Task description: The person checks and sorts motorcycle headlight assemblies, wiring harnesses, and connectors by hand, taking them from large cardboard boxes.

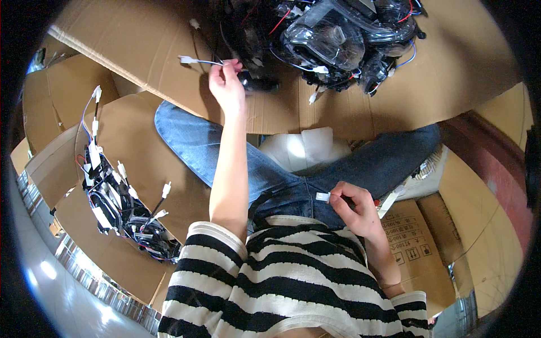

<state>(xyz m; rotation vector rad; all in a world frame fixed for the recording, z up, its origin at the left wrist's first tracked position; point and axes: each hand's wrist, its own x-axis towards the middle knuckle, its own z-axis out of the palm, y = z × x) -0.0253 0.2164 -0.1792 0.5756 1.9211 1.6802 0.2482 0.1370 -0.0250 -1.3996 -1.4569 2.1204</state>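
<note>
My left hand (227, 90) reaches over the cardboard surface and is closed in a pinch on a thin wire with a white connector (187, 59) at its end. Beside those fingers lies a dark, blurred part (258, 84), its shape hard to make out. A second white connector (195, 23) on a dark wire sticks up farther off. To the right is a heap of clear-lensed vehicle lamps (332, 42) with blue and red wires. Over my lap, my right hand (358, 209) pinches a small white tag (322, 196) between thumb and fingertips.
A flat cardboard sheet (451, 67) spans the work area above my legs. At left, an open carton (73, 225) holds several wired lamps (121, 203) with white connectors. A closed printed box (420, 253) sits at lower right, and a white wrapping (304, 149) lies between my knees.
</note>
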